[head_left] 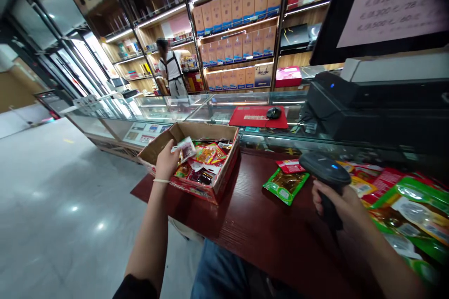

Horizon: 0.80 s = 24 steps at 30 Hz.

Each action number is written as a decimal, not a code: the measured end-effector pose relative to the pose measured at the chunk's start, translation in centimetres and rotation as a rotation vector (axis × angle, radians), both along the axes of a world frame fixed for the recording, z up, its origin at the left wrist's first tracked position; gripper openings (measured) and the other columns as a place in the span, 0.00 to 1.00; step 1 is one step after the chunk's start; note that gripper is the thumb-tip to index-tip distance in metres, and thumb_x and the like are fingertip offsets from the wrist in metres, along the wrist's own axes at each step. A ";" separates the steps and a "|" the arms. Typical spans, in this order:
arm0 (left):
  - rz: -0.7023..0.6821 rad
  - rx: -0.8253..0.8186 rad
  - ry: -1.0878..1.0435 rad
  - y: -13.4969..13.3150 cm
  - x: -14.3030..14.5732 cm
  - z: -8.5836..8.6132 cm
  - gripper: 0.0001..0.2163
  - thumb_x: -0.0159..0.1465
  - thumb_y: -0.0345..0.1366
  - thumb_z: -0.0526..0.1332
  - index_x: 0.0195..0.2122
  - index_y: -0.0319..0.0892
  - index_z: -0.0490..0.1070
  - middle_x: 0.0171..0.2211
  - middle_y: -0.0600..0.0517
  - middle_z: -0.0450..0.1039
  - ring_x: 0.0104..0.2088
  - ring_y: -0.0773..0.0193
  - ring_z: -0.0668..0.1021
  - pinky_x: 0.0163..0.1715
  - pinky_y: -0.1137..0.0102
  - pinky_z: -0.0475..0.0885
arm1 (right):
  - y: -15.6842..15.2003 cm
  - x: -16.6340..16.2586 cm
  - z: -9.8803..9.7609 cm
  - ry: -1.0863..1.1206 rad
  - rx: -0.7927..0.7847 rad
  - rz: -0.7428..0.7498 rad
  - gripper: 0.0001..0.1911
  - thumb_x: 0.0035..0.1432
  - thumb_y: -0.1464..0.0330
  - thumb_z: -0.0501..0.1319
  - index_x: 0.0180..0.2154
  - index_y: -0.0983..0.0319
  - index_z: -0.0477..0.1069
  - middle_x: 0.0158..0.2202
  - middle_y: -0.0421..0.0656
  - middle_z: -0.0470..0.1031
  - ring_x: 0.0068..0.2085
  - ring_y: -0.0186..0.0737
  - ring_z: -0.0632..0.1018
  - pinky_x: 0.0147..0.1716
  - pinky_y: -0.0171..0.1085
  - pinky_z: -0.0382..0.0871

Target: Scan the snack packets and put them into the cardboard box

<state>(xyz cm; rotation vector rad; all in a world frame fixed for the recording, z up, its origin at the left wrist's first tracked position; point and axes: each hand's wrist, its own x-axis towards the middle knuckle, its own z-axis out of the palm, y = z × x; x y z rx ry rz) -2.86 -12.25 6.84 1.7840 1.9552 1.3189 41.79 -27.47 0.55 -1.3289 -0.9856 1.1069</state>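
Note:
My left hand (167,162) is closed on a small clear-and-white snack packet (187,148), held over the left part of an open cardboard box (227,168). Inside the box lie several red, orange and dark snack packets (209,153). My right hand (338,203) wraps round the handle of a black barcode scanner (324,168) with a small blue light on top. Left of the scanner, a green-edged snack packet (286,186) rests on the dark red tabletop, with a red packet (290,166) just behind it.
Many snack packets (410,205) are heaped at the right. A glass counter (210,103) runs behind the table, bearing a red mat (242,116) and a black mouse (273,112). A monitor (326,23) stands at the upper right. Another person (173,70) is by the shelves.

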 end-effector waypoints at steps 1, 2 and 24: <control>0.013 -0.009 0.033 0.0 -0.4 -0.3 0.20 0.58 0.36 0.62 0.52 0.40 0.71 0.50 0.40 0.75 0.52 0.50 0.76 0.54 0.57 0.67 | 0.0 0.0 0.0 0.003 0.001 -0.003 0.21 0.52 0.52 0.66 0.19 0.59 0.67 0.18 0.43 0.65 0.17 0.37 0.67 0.16 0.39 0.61; 0.005 -0.004 0.042 -0.1 -0.5 -0.4 0.19 0.60 0.37 0.61 0.52 0.40 0.71 0.51 0.41 0.75 0.52 0.51 0.76 0.54 0.57 0.68 | 0.0 0.0 0.0 0.010 0.002 -0.003 0.21 0.52 0.52 0.66 0.19 0.59 0.67 0.18 0.43 0.65 0.17 0.37 0.67 0.16 0.38 0.61; -0.750 0.019 0.002 -2.8 27.6 -4.2 0.09 0.63 0.33 0.59 0.44 0.43 0.74 0.41 0.48 0.78 0.40 0.61 0.79 0.43 0.67 0.73 | 0.3 2.0 0.2 0.137 0.096 -0.123 0.19 0.50 0.55 0.68 0.27 0.60 0.64 0.17 0.35 0.66 0.14 0.30 0.67 0.12 0.31 0.62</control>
